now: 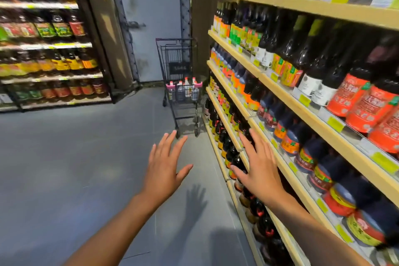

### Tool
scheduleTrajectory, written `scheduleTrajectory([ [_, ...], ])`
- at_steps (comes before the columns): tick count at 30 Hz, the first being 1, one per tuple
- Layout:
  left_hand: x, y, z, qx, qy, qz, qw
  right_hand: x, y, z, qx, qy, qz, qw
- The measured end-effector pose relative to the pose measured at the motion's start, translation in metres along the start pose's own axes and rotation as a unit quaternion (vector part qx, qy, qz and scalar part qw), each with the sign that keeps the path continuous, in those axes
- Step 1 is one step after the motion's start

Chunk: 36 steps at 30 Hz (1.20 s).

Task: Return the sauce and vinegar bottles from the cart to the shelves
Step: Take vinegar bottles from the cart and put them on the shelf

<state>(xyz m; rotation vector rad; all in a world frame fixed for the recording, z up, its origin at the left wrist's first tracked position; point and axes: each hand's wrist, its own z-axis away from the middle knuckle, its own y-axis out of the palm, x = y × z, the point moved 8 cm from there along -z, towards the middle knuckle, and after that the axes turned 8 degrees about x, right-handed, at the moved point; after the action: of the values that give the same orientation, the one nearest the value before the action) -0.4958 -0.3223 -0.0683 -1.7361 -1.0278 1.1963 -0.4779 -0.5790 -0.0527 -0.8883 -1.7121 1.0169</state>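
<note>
A dark wire shopping cart (185,112) stands at the far end of the aisle, close to the right-hand shelves. Several pale bottles with red and white caps (186,89) stand upright in its basket. Both of my hands are stretched out in front of me with fingers spread and nothing in them. My left hand (166,166) hovers over the grey floor, well short of the cart. My right hand (257,168) is beside the lower wooden shelves (278,158), in front of dark sauce bottles (232,154).
Wooden shelving packed with dark sauce bottles and orange-labelled jars (354,101) runs along the right. Another stocked shelf unit (51,77) stands at the left. A grey door (151,21) closes the aisle behind the cart. Grey tiled floor (75,157) lies between.
</note>
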Motion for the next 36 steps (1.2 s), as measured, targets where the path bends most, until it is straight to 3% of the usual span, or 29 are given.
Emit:
scheduleTrajectory([
  [8, 0.091, 0.024, -0.106, -0.006, -0.082, 0.106, 0.991, -0.003, 0.067, -0.159, 0.060, -0.026, -0.106, 0.992],
  [19, 0.242, 0.028, -0.299, 0.000, -0.046, 0.111, 0.993, 0.012, 0.140, -0.385, 0.052, -0.036, -0.059, 0.996],
  [36, 0.389, 0.089, -0.639, 0.038, -0.054, 0.089, 0.994, -0.059, 0.232, -0.734, 0.059, 0.001, -0.083, 0.995],
])
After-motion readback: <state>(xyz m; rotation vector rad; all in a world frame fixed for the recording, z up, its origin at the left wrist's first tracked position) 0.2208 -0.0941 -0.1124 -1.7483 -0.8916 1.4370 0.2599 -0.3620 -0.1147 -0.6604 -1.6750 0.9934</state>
